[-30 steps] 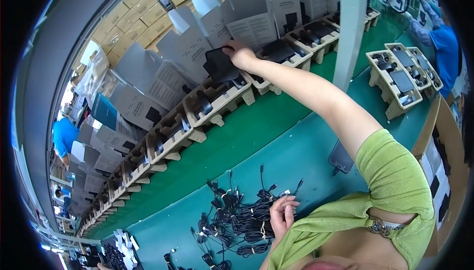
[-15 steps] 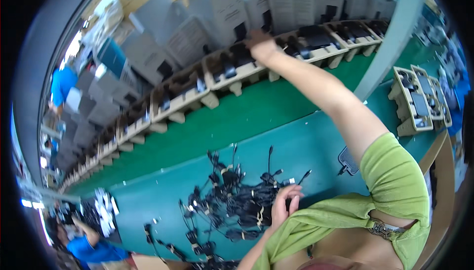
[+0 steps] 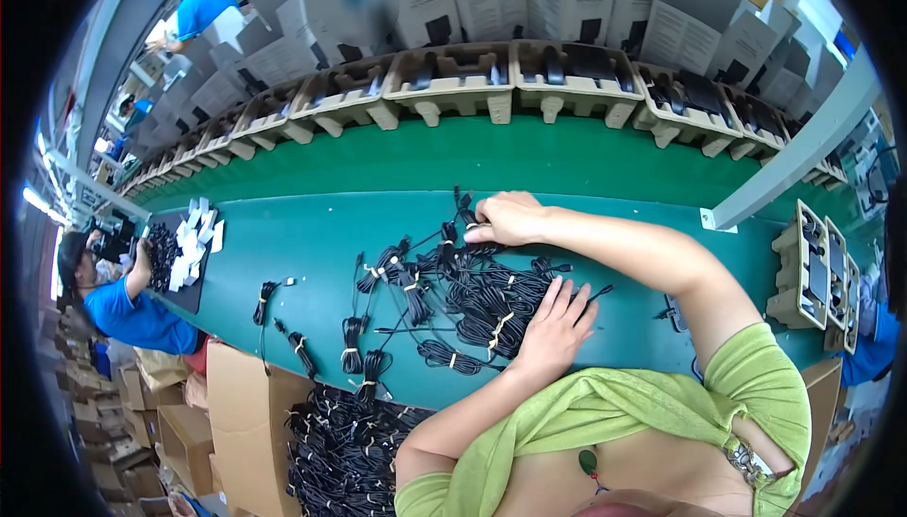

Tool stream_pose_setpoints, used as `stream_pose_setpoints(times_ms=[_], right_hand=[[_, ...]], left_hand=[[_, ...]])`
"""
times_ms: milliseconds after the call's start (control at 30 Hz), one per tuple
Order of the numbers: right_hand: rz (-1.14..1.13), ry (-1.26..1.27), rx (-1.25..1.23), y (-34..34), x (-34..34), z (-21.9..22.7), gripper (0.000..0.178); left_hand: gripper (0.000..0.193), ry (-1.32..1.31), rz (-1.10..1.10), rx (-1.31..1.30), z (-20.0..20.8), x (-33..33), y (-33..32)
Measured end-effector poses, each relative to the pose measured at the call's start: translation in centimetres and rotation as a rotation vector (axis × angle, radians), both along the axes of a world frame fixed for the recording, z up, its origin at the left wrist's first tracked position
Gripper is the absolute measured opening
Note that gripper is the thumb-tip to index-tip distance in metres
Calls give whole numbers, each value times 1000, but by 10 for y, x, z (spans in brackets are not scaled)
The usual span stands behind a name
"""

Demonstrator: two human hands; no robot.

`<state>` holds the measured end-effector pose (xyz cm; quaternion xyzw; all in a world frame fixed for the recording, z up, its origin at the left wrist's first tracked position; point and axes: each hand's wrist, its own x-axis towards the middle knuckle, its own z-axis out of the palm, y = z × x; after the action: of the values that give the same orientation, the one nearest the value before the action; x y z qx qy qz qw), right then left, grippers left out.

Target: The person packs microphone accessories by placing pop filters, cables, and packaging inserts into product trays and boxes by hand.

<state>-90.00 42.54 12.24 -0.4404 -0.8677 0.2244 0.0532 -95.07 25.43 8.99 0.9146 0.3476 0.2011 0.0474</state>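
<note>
A heap of black cables (image 3: 487, 295), bundled with pale ties, lies on the green table in front of me. My left hand (image 3: 553, 336) rests on the heap's right side, its fingers stretched out and apart. At the heap's far edge, my right hand (image 3: 510, 220) is closed, with thumb and fingers around a black cable bundle (image 3: 467, 207). Part of that bundle is hidden by the hand. Several more tied cable bundles (image 3: 352, 342) lie to the left of the heap.
Beyond the table runs a row of moulded trays (image 3: 453, 82) holding black parts, with grey boxes (image 3: 425, 2) behind. A metal post (image 3: 794, 153) stands at right, near stacked trays (image 3: 798, 267). Lower left, a carton (image 3: 250, 422) holds more cables. A blue-shirted person (image 3: 132, 314) works at left.
My right hand has come back from the tray row to the cable heap and closed on a bundle. My left hand has flattened onto the heap. The view has turned and shifted.
</note>
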Motion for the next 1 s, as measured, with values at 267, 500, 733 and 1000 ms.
stream_pose_setpoints(times_ms=[267,500,733,1000], right_hand=[[-104,153,-231,-5,-50,-21,34],[-18,794,-233,-20,-110,-23,24],[-17,1132,-545,-21,-103,51,20],[147,820,-628,-66,-32,85,26]], left_hand=[[31,-31,202,141,-12,-80,-2],[20,-100,421,236,-5,-159,-5],[28,-819,634,230,14,-159,-6],[76,-816,612,536,81,-124,19]])
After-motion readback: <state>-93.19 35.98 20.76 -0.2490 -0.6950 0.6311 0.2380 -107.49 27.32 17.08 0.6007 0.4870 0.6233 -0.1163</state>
